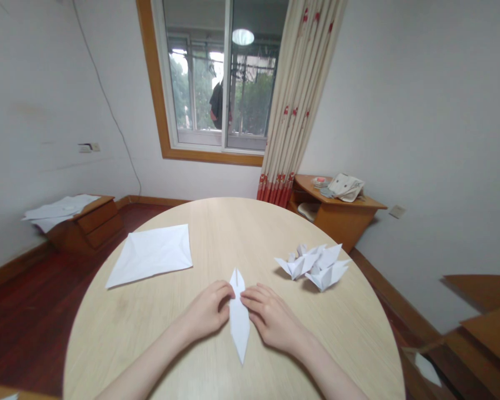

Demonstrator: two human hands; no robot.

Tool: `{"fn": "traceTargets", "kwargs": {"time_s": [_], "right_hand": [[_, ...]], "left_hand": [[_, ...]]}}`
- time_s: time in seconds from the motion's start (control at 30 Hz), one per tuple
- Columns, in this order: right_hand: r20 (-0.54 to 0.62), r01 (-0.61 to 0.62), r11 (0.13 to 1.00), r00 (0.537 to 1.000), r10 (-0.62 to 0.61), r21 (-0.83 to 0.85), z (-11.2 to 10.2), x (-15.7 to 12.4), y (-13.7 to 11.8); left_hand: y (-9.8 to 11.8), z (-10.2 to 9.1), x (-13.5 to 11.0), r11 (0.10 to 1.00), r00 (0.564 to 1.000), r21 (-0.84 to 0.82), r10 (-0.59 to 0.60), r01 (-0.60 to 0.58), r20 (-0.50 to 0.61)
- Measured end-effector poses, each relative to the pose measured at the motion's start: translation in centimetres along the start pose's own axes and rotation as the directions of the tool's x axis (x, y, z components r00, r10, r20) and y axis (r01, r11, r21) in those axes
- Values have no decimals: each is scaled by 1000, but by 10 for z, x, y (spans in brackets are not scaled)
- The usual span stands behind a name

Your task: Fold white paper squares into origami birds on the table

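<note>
A narrow white folded paper [240, 328], pointed at both ends, lies flat on the table in front of me. A slit runs down from its far tip. My left hand [211, 309] holds its left edge, fingers curled and thumb close to the paper. From the other side, my right hand [271, 315] grips the right edge with bent fingers pressed together. Several finished paper cranes [316, 264] sit in a cluster beyond my right hand. Past my left hand is a stack of white paper sheets [152, 253].
The round wooden table [229, 222] has a curved edge all around. A small cabinet [98, 222] with papers stands at the left wall. At the back right, a corner desk [337, 214] bears a cloth bag [347, 186]. A curtain [294, 105] hangs beside the window.
</note>
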State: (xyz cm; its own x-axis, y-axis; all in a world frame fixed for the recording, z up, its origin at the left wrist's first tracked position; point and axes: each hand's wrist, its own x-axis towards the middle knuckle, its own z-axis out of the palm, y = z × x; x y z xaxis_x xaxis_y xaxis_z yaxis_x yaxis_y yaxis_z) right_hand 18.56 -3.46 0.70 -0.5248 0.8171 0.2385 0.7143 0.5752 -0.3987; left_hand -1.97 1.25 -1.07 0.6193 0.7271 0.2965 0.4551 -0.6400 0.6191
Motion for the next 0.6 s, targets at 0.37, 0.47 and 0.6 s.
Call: {"fn": "traceTargets", "kwargs": {"time_s": [0.37,0.47,0.6], "right_hand": [[35,-14,999,999,12,46,-6,1,-1],[28,-14,998,1000,12,61,-5,2,1],[-5,-25,994,1000,26,110,-2,2,4]], "left_hand": [[7,-13,-2,998,993,-66,3,5,114],[7,-12,-2,999,994,-49,12,-7,106],[6,-9,-2,999,998,-30,33,-32,57]]}}
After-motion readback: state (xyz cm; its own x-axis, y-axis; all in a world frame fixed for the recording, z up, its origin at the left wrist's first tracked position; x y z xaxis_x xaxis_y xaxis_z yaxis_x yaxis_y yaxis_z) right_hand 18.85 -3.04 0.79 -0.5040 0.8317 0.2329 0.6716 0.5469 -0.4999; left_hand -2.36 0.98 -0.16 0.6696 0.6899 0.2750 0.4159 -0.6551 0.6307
